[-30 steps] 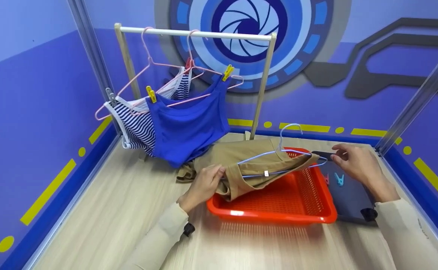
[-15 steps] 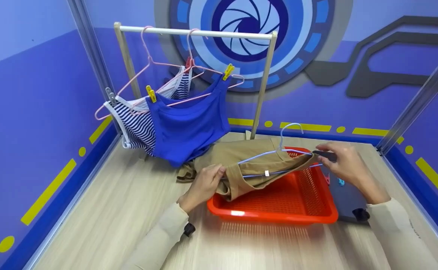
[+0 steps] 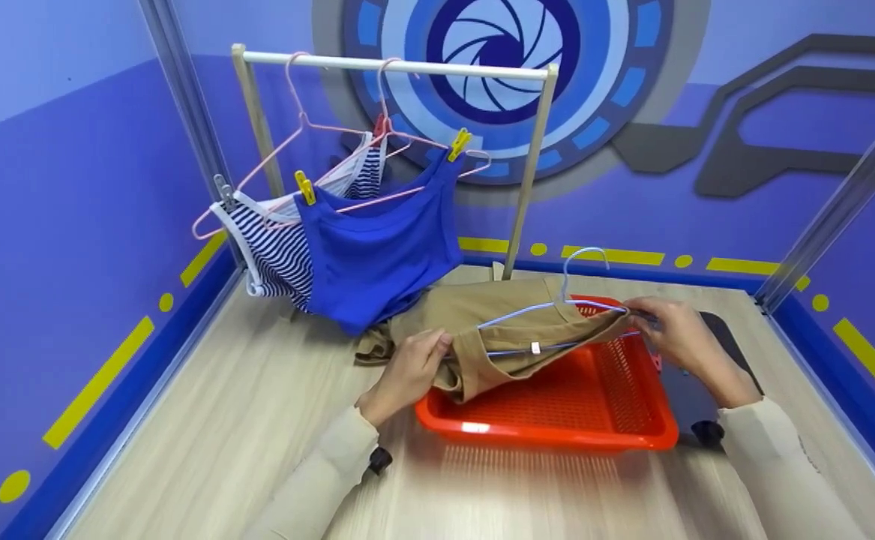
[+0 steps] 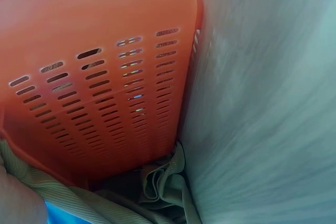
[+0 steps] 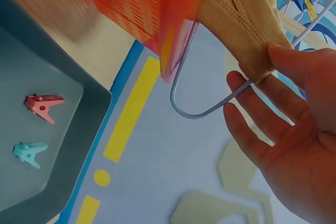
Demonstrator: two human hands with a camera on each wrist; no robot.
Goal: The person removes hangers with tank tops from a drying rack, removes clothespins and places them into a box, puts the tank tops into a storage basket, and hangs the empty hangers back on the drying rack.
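Note:
A tan ribbed tank top [image 3: 497,296] lies over the red basket [image 3: 549,436], with a blue wire hanger [image 3: 564,281] inside it and the hook standing up. At its near left shoulder, my left hand [image 3: 403,375] holds the cloth, thumb on top; the fingertips are hidden. At the right shoulder my right hand [image 3: 673,337] pinches the strap. In the right wrist view the thumb of this hand [image 5: 302,114] presses the strap, and the rounded hanger end [image 5: 197,115] sticks out past the cloth. The left wrist view mostly shows the basket wall [image 4: 115,14].
A dark grey tray [image 5: 47,72] stands right of the basket, with a red clothespin [image 5: 43,107] and a turquoise one [image 5: 30,152] in it. Behind, a drying rack [image 3: 437,67] carries a blue top [image 3: 385,255] and a striped top [image 3: 276,244] on pink hangers with clothespins.
My right hand has come left from over the tray to the tank top's right shoulder and taken hold of the strap. My left hand has stayed at the other shoulder.

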